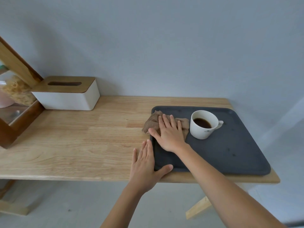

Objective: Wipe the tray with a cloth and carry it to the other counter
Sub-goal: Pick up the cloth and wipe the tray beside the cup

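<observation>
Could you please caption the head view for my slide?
Right hand wipes dark tray with brown cloth beside coffee cup; left hand steadies it.

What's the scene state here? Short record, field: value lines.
surface: wooden table
tray: dark, flat on table, right end
cloth: brown, on tray's far-left corner, overhanging the edge
right hand: flat, pressing cloth
left hand: open, braced against tray's left edge
cup: white, on tray, holds dark liquid
tissue box: far left
</observation>
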`<state>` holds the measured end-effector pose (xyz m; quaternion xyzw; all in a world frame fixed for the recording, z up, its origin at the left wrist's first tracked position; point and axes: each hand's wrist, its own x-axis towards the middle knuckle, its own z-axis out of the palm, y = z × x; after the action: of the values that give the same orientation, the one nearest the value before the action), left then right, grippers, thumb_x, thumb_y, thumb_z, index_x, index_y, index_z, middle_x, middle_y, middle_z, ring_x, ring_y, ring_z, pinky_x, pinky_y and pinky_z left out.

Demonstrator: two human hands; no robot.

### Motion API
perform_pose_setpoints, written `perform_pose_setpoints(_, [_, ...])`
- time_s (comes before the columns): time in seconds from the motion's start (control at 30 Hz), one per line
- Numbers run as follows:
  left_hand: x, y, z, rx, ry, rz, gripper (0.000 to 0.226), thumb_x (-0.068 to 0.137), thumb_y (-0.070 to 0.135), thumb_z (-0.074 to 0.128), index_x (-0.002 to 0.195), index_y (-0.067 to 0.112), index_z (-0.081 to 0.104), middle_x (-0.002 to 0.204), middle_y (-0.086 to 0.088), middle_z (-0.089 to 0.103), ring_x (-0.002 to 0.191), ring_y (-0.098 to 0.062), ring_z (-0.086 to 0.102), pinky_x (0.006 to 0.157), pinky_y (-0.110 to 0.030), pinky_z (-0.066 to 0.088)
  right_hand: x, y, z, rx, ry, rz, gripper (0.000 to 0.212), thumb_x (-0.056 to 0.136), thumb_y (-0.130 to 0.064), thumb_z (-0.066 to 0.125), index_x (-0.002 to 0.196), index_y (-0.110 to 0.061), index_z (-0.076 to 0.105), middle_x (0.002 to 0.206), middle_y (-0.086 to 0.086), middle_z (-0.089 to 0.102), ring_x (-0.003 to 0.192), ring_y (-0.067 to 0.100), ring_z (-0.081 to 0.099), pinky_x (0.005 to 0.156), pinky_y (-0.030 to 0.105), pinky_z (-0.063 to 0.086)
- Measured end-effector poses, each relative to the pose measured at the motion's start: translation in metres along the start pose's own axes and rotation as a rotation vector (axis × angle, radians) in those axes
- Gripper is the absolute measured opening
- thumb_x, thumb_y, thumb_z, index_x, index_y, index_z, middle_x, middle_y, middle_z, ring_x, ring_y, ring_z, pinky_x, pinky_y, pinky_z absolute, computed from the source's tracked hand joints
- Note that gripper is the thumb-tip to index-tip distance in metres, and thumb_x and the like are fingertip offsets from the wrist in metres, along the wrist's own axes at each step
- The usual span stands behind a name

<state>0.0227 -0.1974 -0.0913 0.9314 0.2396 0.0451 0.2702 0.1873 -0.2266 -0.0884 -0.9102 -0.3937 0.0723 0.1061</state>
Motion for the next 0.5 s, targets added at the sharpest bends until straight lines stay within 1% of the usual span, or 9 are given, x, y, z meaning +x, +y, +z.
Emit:
perform_pose_setpoints(0.07, [0.000,0.000,0.000,0.008,-0.017,0.002,0.106,0.078,0.074,0.034,0.149,0.014,-0.015,0.161,0.003,-0.012,0.144,-0.007,-0.020,0.118,-0.037,-0.014,0.005,-0.006,0.000,0.018,0.011,0.115,0.093,0.085,-0.075,0.007,0.153,-0.011,0.000,0.163,0.010,-0.005,0.148,0.032,-0.014,0.118,0.053,-0.006])
perform_pose_setpoints(0.17, [-0.001,0.000,-0.001,0.007,-0.033,0.002,0.105,0.080,0.072,0.037,0.149,0.014,-0.016,0.161,0.003,-0.013,0.144,-0.007,-0.021,0.119,-0.037,-0.014,0.028,-0.017,-0.001,0.047,0.053,0.355,0.101,0.084,-0.077,0.008,0.151,-0.002,-0.004,0.160,0.022,-0.008,0.145,0.043,-0.017,0.117,0.058,-0.010])
perform_pose_setpoints(0.27, [-0.001,0.000,-0.003,0.001,-0.049,0.001,0.104,0.082,0.070,0.040,0.149,0.015,-0.016,0.161,0.004,-0.013,0.144,-0.007,-0.021,0.118,-0.037,-0.014,0.050,-0.022,-0.009,0.086,0.069,0.573,0.106,0.083,-0.078,0.013,0.149,0.002,-0.006,0.157,0.029,-0.010,0.142,0.049,-0.019,0.112,0.061,-0.016])
perform_pose_setpoints(0.37, [-0.002,0.000,-0.004,-0.011,-0.056,0.009,0.103,0.082,0.069,0.040,0.149,0.016,-0.016,0.161,0.004,-0.013,0.144,-0.007,-0.022,0.118,-0.036,-0.015,0.063,-0.021,-0.015,0.126,0.070,0.650,0.106,0.083,-0.077,0.018,0.150,0.001,-0.005,0.156,0.033,-0.008,0.141,0.054,-0.014,0.110,0.063,-0.016])
perform_pose_setpoints(0.5, [-0.001,-0.001,-0.003,-0.016,-0.054,0.015,0.102,0.082,0.069,0.041,0.149,0.017,-0.015,0.161,0.006,-0.013,0.144,-0.007,-0.022,0.118,-0.037,-0.015,0.066,-0.018,-0.013,0.111,0.092,0.632,0.104,0.084,-0.076,0.021,0.150,0.001,-0.004,0.155,0.036,-0.003,0.142,0.054,-0.009,0.112,0.062,-0.013])
